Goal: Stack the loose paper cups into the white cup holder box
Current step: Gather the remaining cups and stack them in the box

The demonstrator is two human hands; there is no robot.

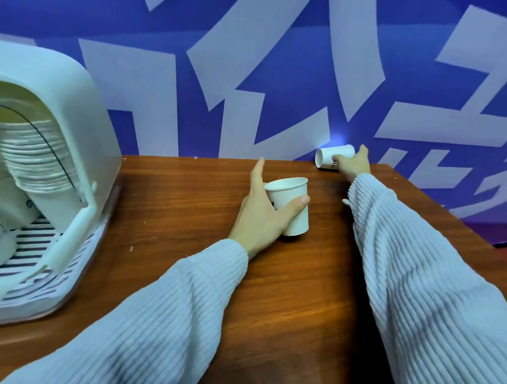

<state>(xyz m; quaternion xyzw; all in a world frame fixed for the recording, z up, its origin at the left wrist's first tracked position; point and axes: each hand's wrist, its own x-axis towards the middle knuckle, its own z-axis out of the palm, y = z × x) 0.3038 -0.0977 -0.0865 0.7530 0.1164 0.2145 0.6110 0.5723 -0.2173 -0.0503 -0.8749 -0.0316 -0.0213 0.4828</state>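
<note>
Only a dark, unreadable mark shows on the left hand's (pixel 263 213) paper cup (pixel 292 207).

On the desk (pixel 187 194), the cup holder box (pixel 41 180) sits at the left holding stacked cups (pixel 34 157); one cup (pixel 289 205) stands mid-desk, another cup (pixel 327 155) lies at the back edge against the wall (pixel 282 61).

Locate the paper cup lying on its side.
Head view, far right: the tipped cup lies at the table's back edge against the wall, right hand on it.
</note>
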